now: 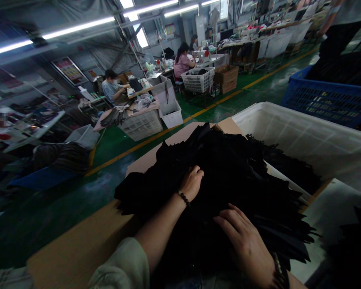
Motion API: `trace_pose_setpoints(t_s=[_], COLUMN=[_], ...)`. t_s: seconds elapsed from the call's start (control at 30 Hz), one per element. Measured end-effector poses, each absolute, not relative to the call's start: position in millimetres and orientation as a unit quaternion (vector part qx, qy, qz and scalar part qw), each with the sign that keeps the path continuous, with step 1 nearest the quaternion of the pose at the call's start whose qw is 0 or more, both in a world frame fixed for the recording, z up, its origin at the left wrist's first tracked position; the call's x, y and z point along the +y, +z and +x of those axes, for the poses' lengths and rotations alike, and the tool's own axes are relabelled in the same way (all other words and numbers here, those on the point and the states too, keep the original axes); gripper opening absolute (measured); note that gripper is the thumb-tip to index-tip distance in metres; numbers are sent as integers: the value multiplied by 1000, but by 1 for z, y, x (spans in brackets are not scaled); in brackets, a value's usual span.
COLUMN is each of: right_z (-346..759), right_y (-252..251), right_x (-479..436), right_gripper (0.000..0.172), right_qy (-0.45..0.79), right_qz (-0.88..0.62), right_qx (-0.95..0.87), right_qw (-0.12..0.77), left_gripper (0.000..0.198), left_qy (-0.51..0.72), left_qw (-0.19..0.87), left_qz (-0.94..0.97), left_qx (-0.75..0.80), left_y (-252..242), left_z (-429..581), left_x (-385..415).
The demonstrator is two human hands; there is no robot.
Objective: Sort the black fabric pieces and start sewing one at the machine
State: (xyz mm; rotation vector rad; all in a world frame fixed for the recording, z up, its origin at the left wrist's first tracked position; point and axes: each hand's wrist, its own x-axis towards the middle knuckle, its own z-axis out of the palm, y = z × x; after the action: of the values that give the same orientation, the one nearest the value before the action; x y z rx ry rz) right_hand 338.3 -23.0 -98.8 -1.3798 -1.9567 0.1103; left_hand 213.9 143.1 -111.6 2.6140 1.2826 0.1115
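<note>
A large heap of black cut fabric pieces (pixel 222 160) lies in front of me, its layers fanned out at the edges. My left hand (pixel 193 181) rests on the middle of the heap with its fingers curled into the cloth; the fingertips are partly hidden. Nearer to me and to the right, my right hand (pixel 242 230) lies over the same dark cloth, its fingers stretched out and a little apart. Single pieces are hard to tell apart in the black.
Cardboard (pixel 87 241) borders the heap at the left. A white bin (pixel 319 132) holding more black pieces stands at the right, with a blue basket (pixel 327 100) behind it. Beyond the yellow floor line (pixel 150 142), several people sit at sewing tables.
</note>
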Motion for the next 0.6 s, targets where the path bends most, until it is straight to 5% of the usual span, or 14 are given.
trace_pose_setpoints(t_s=[0.2,0.43,0.5,0.6], right_z=[339,339,339,339], right_y=[-101,-98,-97,-97], right_x=[-23,-23,-24,-26], right_gripper=[40,42,42,47], right_qy=[25,89,87,59], right_qz=[-551,-518,-515,-518], right_qx=[-758,-770,-766,-764], right_qw=[347,362,374,380], left_gripper=[2,15,18,20], left_qy=[156,116,136,150], left_qw=[226,381,365,207], left_qz=[894,894,880,891], left_qx=[354,207,273,376], left_y=[-67,-52,-68,-100], left_z=[198,187,188,194], left_x=[107,86,97,119])
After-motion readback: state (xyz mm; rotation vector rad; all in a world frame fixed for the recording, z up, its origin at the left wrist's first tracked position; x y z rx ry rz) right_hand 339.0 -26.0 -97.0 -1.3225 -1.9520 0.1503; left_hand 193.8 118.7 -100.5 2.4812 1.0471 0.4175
